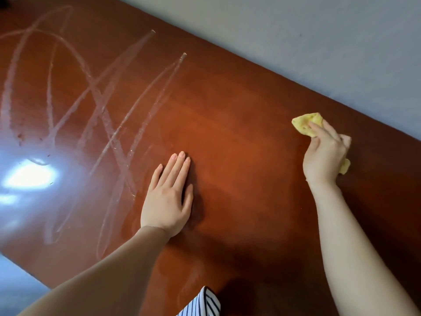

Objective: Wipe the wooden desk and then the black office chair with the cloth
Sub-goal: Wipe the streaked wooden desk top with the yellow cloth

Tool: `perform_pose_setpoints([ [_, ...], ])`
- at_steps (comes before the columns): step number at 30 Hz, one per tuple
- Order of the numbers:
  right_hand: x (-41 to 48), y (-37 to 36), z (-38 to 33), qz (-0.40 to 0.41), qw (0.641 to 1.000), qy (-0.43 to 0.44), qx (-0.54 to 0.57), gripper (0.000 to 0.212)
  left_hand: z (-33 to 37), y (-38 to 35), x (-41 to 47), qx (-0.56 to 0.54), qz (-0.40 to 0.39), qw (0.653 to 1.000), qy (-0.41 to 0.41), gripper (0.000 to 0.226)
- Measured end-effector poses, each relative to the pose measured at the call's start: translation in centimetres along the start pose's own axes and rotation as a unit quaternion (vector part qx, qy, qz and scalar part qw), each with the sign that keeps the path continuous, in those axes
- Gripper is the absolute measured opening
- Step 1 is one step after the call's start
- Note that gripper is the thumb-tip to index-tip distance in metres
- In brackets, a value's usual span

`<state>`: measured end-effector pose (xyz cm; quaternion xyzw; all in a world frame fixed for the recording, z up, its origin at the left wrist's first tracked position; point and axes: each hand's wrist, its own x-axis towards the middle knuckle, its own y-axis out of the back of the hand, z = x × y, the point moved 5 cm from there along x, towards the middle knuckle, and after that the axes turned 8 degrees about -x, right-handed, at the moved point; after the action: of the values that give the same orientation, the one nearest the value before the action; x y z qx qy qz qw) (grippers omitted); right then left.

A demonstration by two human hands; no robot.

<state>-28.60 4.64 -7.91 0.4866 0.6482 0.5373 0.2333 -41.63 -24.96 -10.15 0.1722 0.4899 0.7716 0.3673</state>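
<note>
Yellow cloth (307,124) bunched in the right hand (323,153) near the far edge of the table (227,110), left hand (168,197) flat on the wood.

The right hand's fingers curl round the cloth, one end sticking out past the fingertips toward the grey wall (319,42) and another corner showing under the heel of the hand. The left hand lies palm down on the reddish-brown table, fingers straight and close together, well apart from the cloth and to its left. Pale wet streaks (102,99) loop and cross over the tabletop left of the left hand, beside a bright glare (29,176). A striped garment (202,302) shows at the bottom edge.
</note>
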Motion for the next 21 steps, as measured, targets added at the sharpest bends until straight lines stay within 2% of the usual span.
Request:
perform_pose_setpoints([
  [9,8.3,-3.4,-4.6,-0.039,0.998,-0.050,0.002,0.043,0.0,0.1,0.0,-0.003,-0.006,1.000,0.001,0.056],
  [15,7.7,-5.1,-10.1,-0.095,0.993,0.067,0.020,0.042,-0.1,0.2,0.1,0.000,-0.007,1.000,0.001,0.056],
  [21,-0.4,-4.6,-13.7,-0.129,0.968,0.198,0.081,0.040,-0.3,0.2,0.3,0.008,-0.004,1.000,-0.001,0.057],
])
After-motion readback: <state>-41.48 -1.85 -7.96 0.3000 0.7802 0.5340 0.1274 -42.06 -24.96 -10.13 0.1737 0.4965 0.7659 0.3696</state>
